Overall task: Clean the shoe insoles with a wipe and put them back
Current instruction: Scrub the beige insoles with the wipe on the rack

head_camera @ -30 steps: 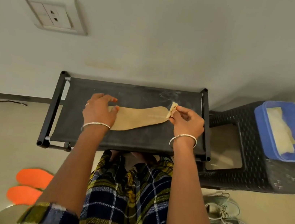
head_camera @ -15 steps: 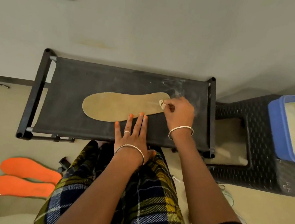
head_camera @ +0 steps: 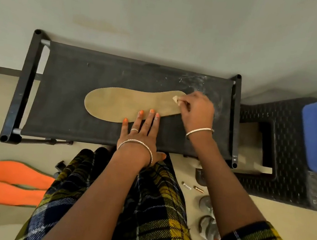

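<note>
I am pinning the flat tan suede-like insole [head_camera: 129, 105] on the black fabric-topped rack [head_camera: 63, 110] with my left hand [head_camera: 141, 135], fingers now spread flat after leaving its toe end, while my right hand [head_camera: 197, 111] is pinching the small pale wipe [head_camera: 175, 98] at the heel, so wiping is starting.
</note>
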Demonstrator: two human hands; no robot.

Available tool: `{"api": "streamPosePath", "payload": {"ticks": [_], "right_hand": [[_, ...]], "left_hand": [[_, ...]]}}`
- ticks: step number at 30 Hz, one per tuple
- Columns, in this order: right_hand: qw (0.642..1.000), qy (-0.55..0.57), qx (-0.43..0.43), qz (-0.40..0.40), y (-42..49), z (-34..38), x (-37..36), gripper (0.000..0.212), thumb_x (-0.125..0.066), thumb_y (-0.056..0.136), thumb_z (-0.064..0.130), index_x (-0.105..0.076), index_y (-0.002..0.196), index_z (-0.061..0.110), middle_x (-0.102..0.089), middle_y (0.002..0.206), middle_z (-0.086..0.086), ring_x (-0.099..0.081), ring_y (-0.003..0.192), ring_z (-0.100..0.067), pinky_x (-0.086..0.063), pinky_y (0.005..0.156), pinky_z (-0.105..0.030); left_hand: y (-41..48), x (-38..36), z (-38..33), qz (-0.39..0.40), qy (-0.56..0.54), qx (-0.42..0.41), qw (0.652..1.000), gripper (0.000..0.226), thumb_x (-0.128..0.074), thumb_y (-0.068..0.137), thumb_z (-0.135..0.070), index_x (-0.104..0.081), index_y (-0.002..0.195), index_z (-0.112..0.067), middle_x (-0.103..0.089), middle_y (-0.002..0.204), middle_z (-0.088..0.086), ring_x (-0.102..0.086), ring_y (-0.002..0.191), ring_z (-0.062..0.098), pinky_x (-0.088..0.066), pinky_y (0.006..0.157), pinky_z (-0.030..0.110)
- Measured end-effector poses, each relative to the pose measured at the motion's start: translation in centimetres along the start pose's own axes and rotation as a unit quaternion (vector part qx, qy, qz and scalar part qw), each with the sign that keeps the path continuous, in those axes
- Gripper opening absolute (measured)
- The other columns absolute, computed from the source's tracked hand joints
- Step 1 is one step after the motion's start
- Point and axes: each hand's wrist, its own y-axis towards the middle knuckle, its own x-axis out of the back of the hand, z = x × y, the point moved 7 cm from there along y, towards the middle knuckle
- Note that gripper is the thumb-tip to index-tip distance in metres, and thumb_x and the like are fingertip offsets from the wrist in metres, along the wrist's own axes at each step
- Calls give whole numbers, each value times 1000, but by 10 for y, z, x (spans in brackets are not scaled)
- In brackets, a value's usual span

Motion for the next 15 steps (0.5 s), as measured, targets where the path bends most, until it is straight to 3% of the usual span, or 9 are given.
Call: {"api": "streamPosePath", "payload": {"ticks": [3, 6, 9, 11, 15], "right_hand": [[997, -7, 67, 43, -19, 37, -17, 15, -65, 84, 8, -78, 90, 9, -68, 91, -12, -62, 87, -33, -50, 75, -34], [987, -13, 135, 82, -29, 50, -22, 13, -65, 81, 9, -77, 85, 6, -66, 86, -15, -63, 80, -35, -56, 66, -38], [999, -14, 52, -9, -3, 12, -2, 14, -65, 81, 8, -77, 87, 8, -67, 84, -16, -63, 79, -35, -53, 69, -39], [1000, 13, -17, -23, 3, 2, 0, 13, -65, 84, 8, -77, 87, 7, -66, 87, -13, -60, 81, -27, -51, 73, -37], [990, 15, 112, 82, -25, 57, -26, 19, -60, 84, 14, -77, 92, 10, -67, 89, -12, -61, 84, -30, -43, 72, -26]], "left_hand": [[1, 1, 2, 13, -12, -12, 1000, 107, -46, 91, -66, 32, 149, -22, 39, 155, -6, 33, 145, 21, 11, 120, 54], [1, 2, 5, 23, -13, -20, 999, 107, -46, 91, -66, 32, 149, -20, 39, 155, -5, 32, 145, 21, 11, 120, 53], [0, 3, 5, 20, -9, -26, 999, 106, -45, 93, -66, 31, 149, -20, 39, 156, -4, 32, 145, 21, 11, 120, 52], [-1, 4, 5, 23, -7, -26, 999, 105, -44, 93, -66, 31, 149, -20, 39, 155, -3, 32, 145, 22, 11, 120, 52], [1, 5, 4, 32, -13, -22, 999, 106, -45, 92, -67, 30, 150, -19, 38, 156, -3, 32, 145, 22, 10, 120, 53]]}}
